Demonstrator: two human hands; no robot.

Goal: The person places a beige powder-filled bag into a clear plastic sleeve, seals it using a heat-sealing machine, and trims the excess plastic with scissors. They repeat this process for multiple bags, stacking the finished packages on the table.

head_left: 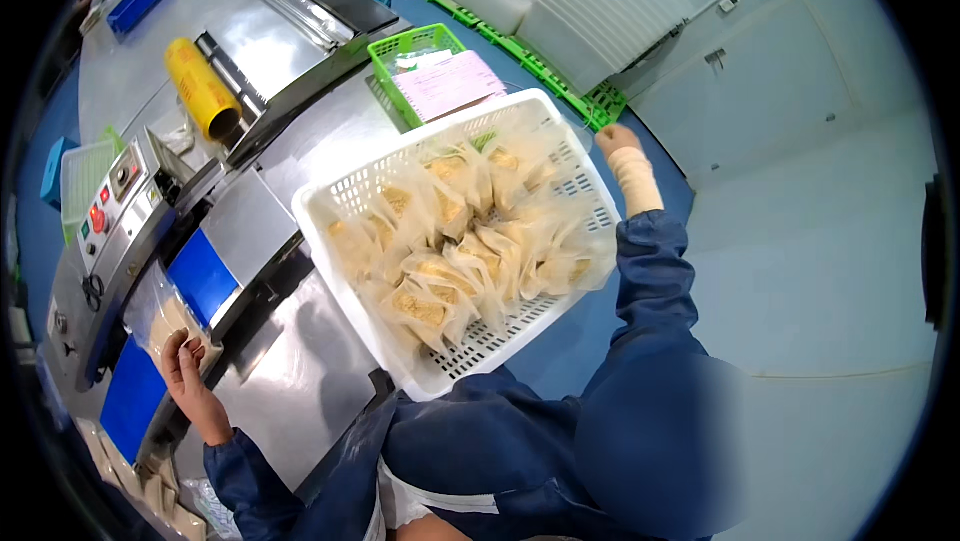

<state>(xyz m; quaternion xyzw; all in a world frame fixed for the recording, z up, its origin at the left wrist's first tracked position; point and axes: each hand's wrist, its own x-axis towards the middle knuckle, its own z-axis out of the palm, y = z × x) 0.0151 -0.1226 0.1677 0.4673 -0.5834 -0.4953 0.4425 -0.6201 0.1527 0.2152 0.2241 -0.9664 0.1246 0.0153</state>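
At the lower left, my left hand (187, 383) has its fingers curled at the near edge of a clear plastic bag (163, 317) with beige contents. That bag lies across the blue belt (204, 277) of a sealing machine (120, 211). My right hand (617, 141), with a beige wrap around the wrist, is closed beside the far right side of a white basket (330, 276). What its fingers hold, if anything, cannot be made out. Inside the basket, several translucent bags (420, 306) of pale yellow food stand and lean against each other.
Behind the basket sits a green basket (414, 41) with a pink paper sheet (450, 86). A yellow film roll (202, 89) rests by a metal wrapping unit (290, 36) on the steel table. Stacked white trays (600, 16) stand on a green pallet (560, 71); a pale wall rises at right.
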